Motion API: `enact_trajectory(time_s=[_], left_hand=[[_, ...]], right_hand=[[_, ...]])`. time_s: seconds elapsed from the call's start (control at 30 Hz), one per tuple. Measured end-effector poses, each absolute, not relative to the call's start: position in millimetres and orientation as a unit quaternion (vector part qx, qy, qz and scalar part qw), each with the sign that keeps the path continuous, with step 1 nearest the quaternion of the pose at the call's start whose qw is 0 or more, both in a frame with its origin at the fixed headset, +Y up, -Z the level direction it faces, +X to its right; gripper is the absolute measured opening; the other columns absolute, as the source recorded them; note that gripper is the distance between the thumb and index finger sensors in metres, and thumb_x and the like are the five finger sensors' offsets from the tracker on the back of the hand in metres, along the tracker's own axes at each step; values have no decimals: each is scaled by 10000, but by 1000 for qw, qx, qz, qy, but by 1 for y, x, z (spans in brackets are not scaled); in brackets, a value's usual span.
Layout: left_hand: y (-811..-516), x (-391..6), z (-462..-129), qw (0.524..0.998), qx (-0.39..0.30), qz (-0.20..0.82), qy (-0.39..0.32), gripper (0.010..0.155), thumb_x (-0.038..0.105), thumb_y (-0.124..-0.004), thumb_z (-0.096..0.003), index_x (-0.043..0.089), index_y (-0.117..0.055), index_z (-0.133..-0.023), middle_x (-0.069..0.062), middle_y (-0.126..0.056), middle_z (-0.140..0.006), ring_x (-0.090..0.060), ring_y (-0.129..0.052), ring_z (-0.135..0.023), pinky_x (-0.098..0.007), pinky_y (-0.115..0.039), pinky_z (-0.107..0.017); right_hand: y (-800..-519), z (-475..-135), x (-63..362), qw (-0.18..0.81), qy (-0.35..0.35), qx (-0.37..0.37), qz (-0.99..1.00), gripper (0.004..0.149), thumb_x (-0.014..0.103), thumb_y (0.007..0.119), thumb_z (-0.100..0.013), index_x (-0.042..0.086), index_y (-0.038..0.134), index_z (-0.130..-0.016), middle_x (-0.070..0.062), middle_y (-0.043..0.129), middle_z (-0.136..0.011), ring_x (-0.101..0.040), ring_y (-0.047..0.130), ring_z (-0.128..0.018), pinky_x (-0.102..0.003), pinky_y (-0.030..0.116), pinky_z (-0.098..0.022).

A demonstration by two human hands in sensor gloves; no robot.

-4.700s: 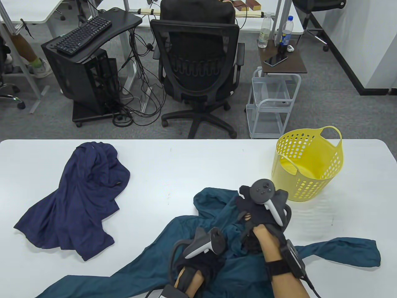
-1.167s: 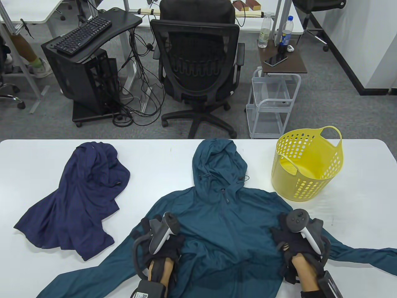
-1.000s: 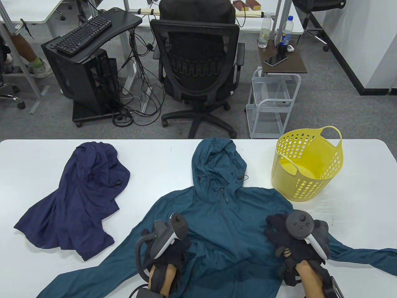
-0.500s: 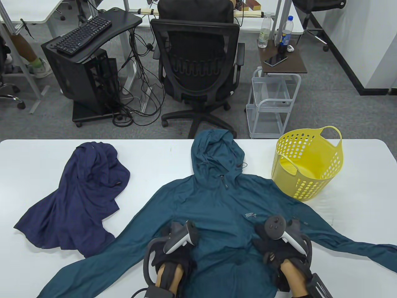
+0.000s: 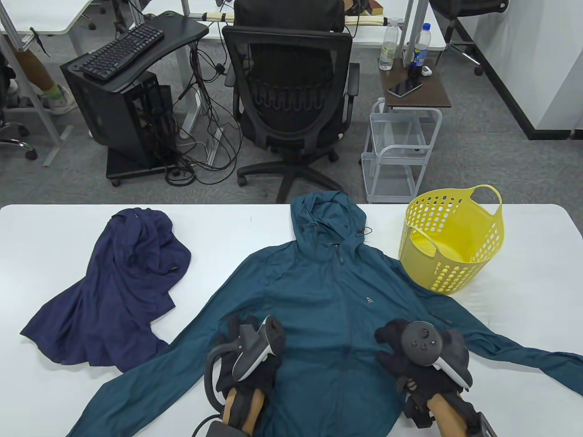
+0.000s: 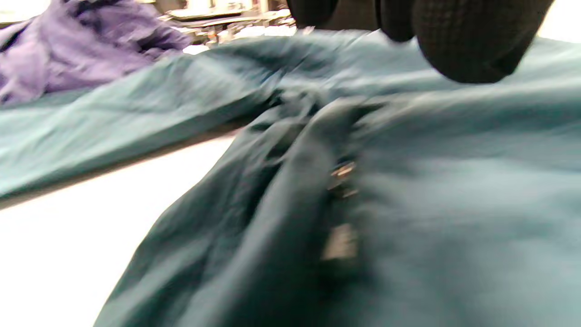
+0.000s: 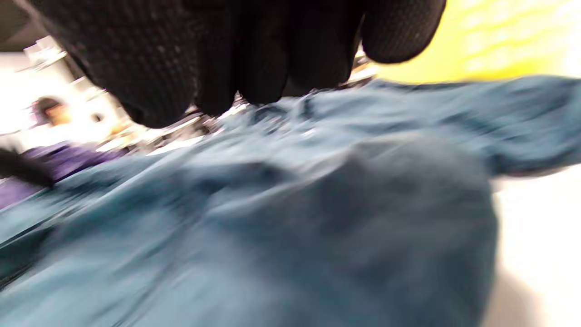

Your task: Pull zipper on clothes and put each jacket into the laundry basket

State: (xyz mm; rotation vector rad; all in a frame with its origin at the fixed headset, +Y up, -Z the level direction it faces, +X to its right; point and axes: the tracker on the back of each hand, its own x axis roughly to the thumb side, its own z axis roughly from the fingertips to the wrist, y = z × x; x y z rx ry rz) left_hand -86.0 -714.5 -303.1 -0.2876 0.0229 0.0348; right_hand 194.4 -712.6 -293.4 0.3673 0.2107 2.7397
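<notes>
A teal hooded jacket point(image 5: 319, 300) lies spread front-up on the white table point(image 5: 255, 227), sleeves out to both sides, hood over the far edge. Its zipper pull point(image 5: 340, 260) sits near the collar. My left hand point(image 5: 241, 346) rests over the jacket's lower left, my right hand point(image 5: 401, 350) over its lower right. In the wrist views the left fingers point(image 6: 467, 41) and right fingers point(image 7: 227, 54) hang just above the blurred cloth, with no fabric between them. A crumpled navy jacket point(image 5: 118, 291) lies at the left. The yellow laundry basket point(image 5: 451, 241) stands upright at the far right.
A black office chair point(image 5: 291, 100) stands just behind the table's far edge, with a white wire cart point(image 5: 401, 150) to its right. The teal jacket's right shoulder touches the basket's base.
The bunched teal jacket has been spread flat, then slid away from me until its hood hangs over the far edge. Both hands came inward along its lower part and drew back slightly.
</notes>
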Motion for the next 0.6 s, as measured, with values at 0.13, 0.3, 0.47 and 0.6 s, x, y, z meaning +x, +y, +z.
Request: enact_trajectory(time_s=[0.13,0.3,0.47,0.6], left_hand=[[-713,-52,-284,971,-217,31,-97,512,548,-808,-338,434,-867,-833,92,-947,-914,-253,-928,-826,-555,-682,-649],[-751,-44,-280,930,-340,-23,-139,649,624,-782,-310,529,-695,-946,98,-696,-1134,-314,-723,-1024,-618,-630,-677],[-780,-57,-296,927,-361,-11,-103,795,625,-789,-309,613,-364,-981,156,-141,-1187,-271,-208,-1117,-641,-394,-751],[-788,-64,-307,946,-314,-14,-74,811,642,-743,-305,627,-277,-968,173,-110,-1180,-249,-175,-1120,-629,-341,-768]], right_hand=[[-750,-291,161,111,237,156,952,461,420,934,-439,308,869,-881,20,824,-990,-299,860,-811,-510,716,-618],[-768,-303,164,112,208,114,965,573,455,862,-467,299,713,-998,27,605,-1112,-313,639,-987,-545,608,-691],[-770,-309,177,173,175,107,963,628,495,773,-483,276,640,-1056,4,512,-1196,-334,491,-1088,-638,475,-727],[-741,-291,169,242,146,179,942,668,608,778,-453,223,760,-999,-63,640,-1154,-428,588,-1029,-646,525,-702]])
